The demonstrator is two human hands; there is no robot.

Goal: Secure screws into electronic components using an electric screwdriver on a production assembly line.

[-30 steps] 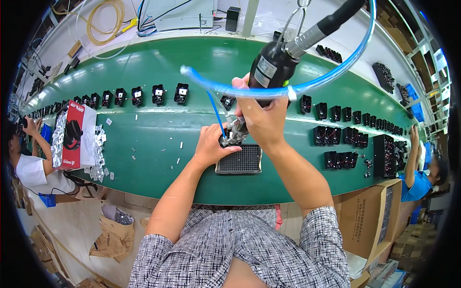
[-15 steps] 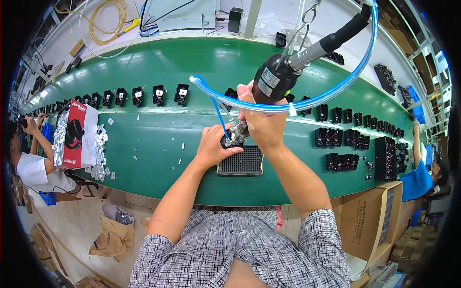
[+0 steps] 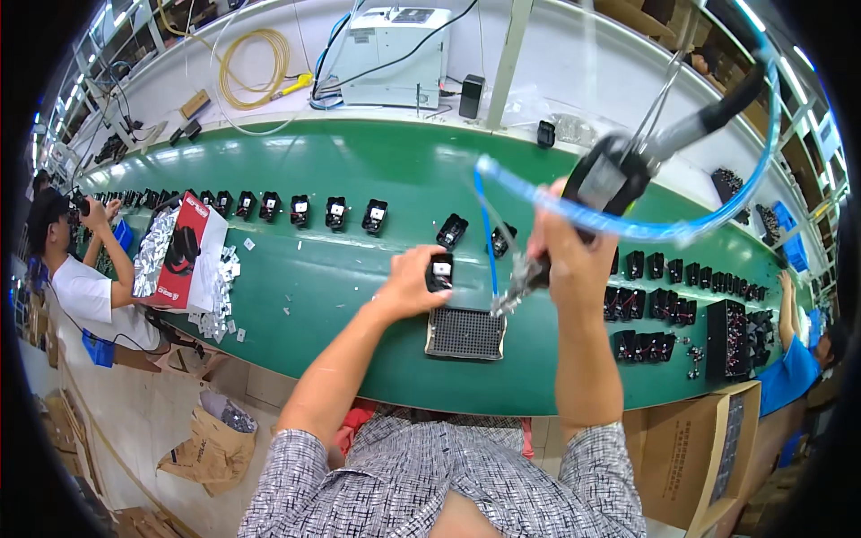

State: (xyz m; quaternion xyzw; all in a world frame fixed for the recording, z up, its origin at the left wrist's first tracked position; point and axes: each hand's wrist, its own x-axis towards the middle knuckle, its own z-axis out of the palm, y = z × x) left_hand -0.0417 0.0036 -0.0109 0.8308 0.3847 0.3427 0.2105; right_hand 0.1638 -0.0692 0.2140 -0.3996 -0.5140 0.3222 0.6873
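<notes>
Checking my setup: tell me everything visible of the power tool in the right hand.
The power tool has a dark body with a pale label, a greyish collar leading to a black sleeve above, and a metal-looking tip below. It slants down leftward, gripped in the right hand, its tip near the tray; contact is unclear. A blue-tinted tube passes in front of it. Blur hides finer detail.

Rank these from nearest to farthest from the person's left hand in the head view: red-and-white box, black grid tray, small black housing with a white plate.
From the left hand:
1. Small black housing: at the fingers.
2. Black grid tray: just below and right of the hand.
3. Red-and-white box: well off to the left.
</notes>
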